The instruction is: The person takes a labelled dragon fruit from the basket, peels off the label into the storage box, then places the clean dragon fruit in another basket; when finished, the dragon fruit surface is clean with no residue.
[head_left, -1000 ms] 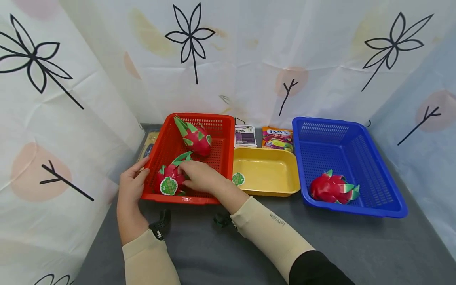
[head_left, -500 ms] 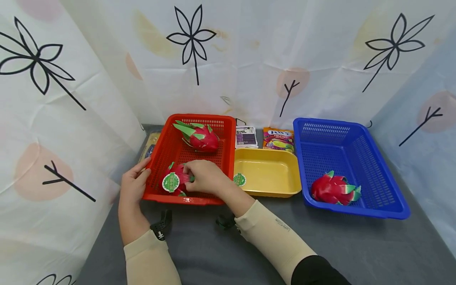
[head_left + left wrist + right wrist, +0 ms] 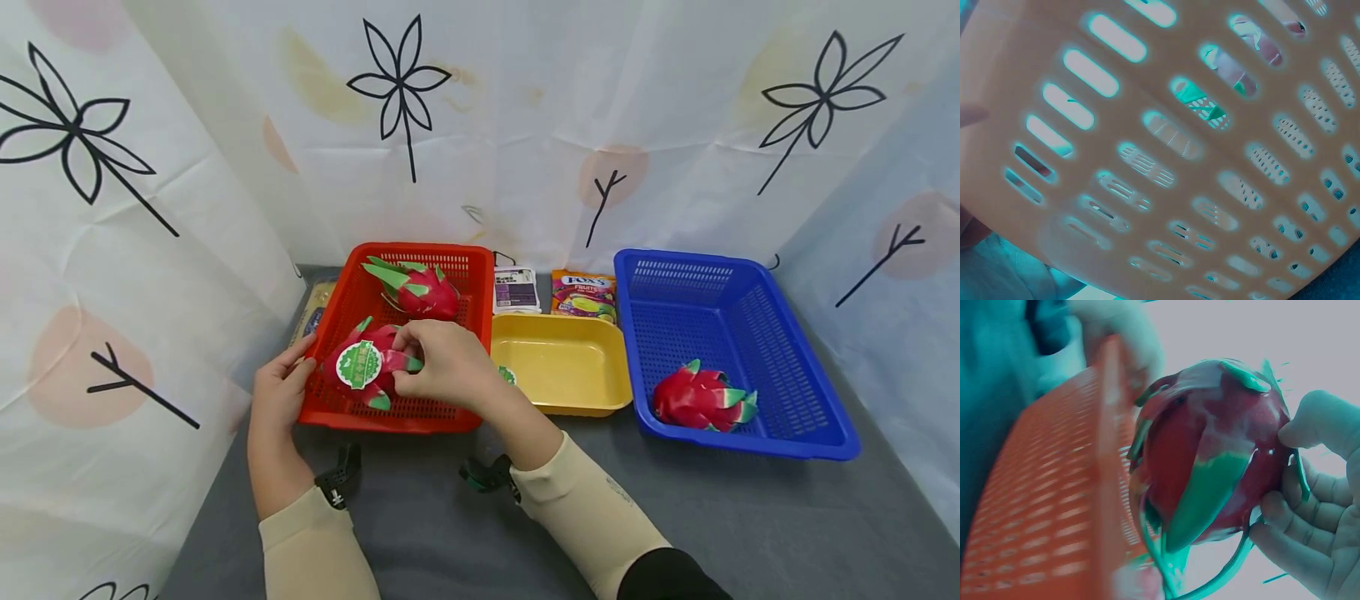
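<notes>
Red basket: one dragon fruit at far end; stickered dragon fruit at near end, pinched by right hand. Blue basket contained another fruit. Left hand gripped red rim.

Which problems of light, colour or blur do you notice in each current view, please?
Head: even light, the red basket reasonably clear; left wrist: washed-out colour, cyan fringes around the basket's slots; right wrist: teal cast, left hand and basket rim blurred, dragon fruit clearer.

Table, red basket, yellow tray, blue basket
</notes>
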`<state>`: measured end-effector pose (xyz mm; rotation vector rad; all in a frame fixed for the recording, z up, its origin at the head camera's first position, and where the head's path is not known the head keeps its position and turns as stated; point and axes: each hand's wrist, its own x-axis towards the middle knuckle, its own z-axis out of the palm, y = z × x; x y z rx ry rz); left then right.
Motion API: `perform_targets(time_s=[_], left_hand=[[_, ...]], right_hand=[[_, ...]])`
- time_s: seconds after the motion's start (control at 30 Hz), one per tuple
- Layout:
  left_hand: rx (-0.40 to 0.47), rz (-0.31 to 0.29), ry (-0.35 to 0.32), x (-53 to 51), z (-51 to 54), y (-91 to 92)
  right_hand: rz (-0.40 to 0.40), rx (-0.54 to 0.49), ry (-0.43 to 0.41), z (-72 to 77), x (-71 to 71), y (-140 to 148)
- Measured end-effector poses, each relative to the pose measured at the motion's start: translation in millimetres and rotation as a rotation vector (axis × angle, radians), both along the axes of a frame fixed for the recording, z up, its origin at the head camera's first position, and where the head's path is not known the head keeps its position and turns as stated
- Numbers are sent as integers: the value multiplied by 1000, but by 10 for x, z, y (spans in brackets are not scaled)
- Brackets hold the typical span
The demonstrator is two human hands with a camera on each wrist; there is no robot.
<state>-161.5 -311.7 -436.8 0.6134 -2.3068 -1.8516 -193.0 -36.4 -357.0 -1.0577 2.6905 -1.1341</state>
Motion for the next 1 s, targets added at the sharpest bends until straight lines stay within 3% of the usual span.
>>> perform_targets(time_s=[0.17,0.3,0.53,0.7,1.0], left_hand=[[18,-3,-16,-5,-19,-14],[13,7,16,-15,-37,-18],[-5,3,21,-30,-53,-45],[18,0,-1,-30,-40,-50],[8,7,-36,-26,-38,-26]], right_hand=[[-21,-97,-29,208,134,184],[-44,-168,-40,332,252,384],[-118,-207,-80,468,474,810],[-204,-224,-108,472,652,1132],[-364,-194,-204,294,1017,1613]])
